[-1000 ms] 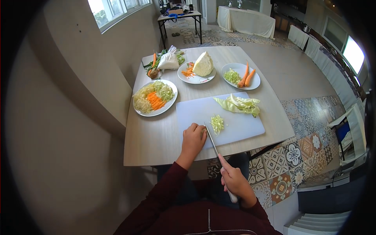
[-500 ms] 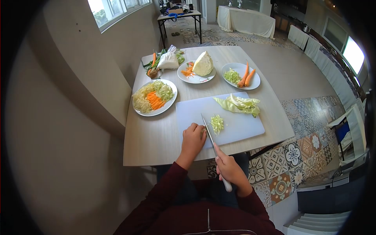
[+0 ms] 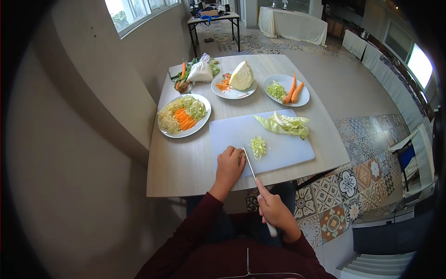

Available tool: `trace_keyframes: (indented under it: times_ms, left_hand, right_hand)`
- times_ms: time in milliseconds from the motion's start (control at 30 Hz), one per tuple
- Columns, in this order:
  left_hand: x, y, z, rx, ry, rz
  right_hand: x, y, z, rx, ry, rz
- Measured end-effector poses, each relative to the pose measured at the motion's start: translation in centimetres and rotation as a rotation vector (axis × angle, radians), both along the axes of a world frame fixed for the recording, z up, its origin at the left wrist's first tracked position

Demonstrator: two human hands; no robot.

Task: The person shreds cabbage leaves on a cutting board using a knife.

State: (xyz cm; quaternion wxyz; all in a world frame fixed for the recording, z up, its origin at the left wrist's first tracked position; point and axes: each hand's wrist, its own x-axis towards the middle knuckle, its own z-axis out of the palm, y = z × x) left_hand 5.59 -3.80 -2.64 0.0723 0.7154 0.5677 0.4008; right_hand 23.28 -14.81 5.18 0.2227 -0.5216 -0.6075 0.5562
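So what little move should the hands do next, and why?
Probably a small, careful slice with the knife. The right hand holds it right beside the left hand, which is curled on the cutting board, and pale green shreds lie on the other side. What's under those fingers is mostly hidden.

Seemingly dining hall — cloth-draped table [image 3: 293,25], patterned floor tiles [image 3: 348,182]

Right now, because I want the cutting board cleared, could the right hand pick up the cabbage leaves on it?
Probably not as it stands: the cabbage leaves look near enough, but the right hand is gripping the knife.
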Motion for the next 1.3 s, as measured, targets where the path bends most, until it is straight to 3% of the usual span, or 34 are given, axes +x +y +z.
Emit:
trace_keyframes:
  times_ms: [633, 1033, 1300]
  left_hand:
    - [0.0, 0.2, -0.3, 0.054, -0.006, -0.001]
    - [-0.1, 0.2, -0.4, 0.055, -0.02, -0.023]
    - [-0.2, 0.0, 0.2, 0.04, 0.029, -0.05]
  right_hand:
    - [-0.1, 1.8, -0.3, -0.021, -0.009, -0.041]
    - [0.6, 0.6, -1.8, 0.232, -0.118, -0.15]
    - [1.1, 0.1, -1.3, 0.198, -0.125, -0.196]
